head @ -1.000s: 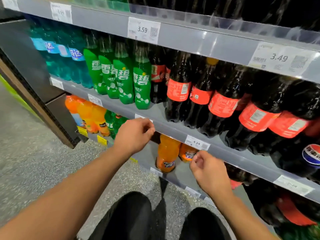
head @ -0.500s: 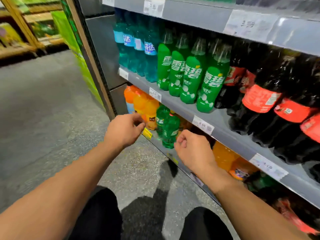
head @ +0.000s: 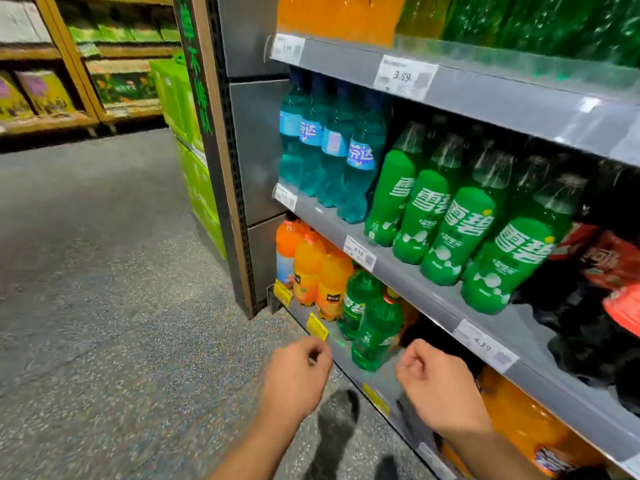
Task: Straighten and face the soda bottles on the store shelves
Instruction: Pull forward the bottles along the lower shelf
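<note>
Fingers [head: 318, 352] were curled in on both hands, nothing pinched.
Left hand [head: 297, 379] and right hand [head: 437, 388] hovered at the bottom shelf's [head: 383, 380] front edge, flanking a green soda bottle [head: 378, 329] near that edge; orange bottles [head: 311, 271] stood at its left end.

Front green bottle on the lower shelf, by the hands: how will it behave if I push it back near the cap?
The front green bottle looks full, so probably heavy and stiff, not squashy. Tall on a narrow base, it may tip against the green bottle behind if pushed high; push low. Its smooth plastic might slip.
</note>
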